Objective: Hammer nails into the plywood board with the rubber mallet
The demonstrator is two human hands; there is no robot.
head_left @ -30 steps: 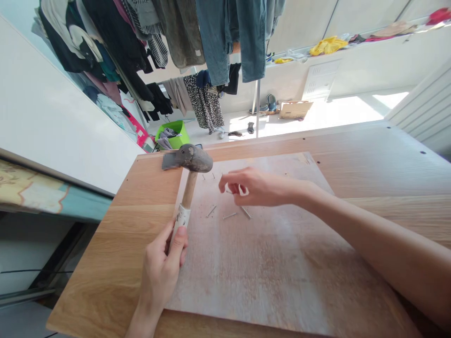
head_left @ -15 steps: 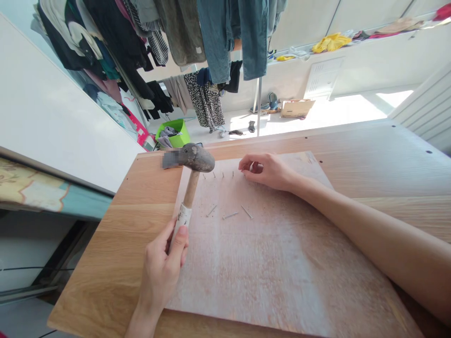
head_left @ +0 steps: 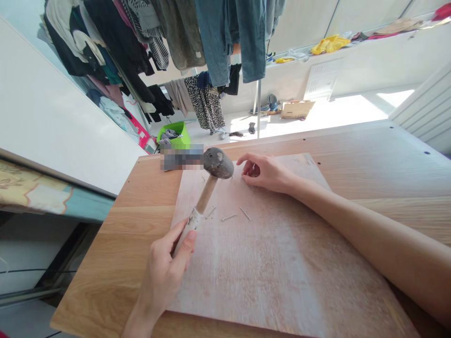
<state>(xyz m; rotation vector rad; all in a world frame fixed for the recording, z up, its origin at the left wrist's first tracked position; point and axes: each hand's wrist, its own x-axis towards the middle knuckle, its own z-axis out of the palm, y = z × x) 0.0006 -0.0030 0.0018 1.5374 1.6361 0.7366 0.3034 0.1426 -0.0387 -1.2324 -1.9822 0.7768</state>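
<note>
My left hand (head_left: 167, 267) is closed around the pale handle of a mallet (head_left: 218, 163) with a dark, rounded head. The mallet head is above the far part of a worn wooden board (head_left: 246, 263), just left of my right hand (head_left: 262, 172). My right hand rests on the board, index finger raised and the other fingers curled toward the thumb around a nail (head_left: 243, 172), which is barely visible. A row of upright nails is mostly hidden behind the mallet. Nearer me, loose nails (head_left: 229, 218) lie flat on the board.
The board lies on a wooden table (head_left: 123, 244). A blurred-out patch (head_left: 179, 158) covers something at the table's far left edge. Beyond are a green basket (head_left: 181, 136), hanging clothes (head_left: 211, 42) and a cardboard box (head_left: 298, 109). A white panel (head_left: 63, 103) stands at left.
The mallet has swung right and slightly down, its head now near my right hand and covering part of the nail row. My right index finger has lifted away from the thumb.
</note>
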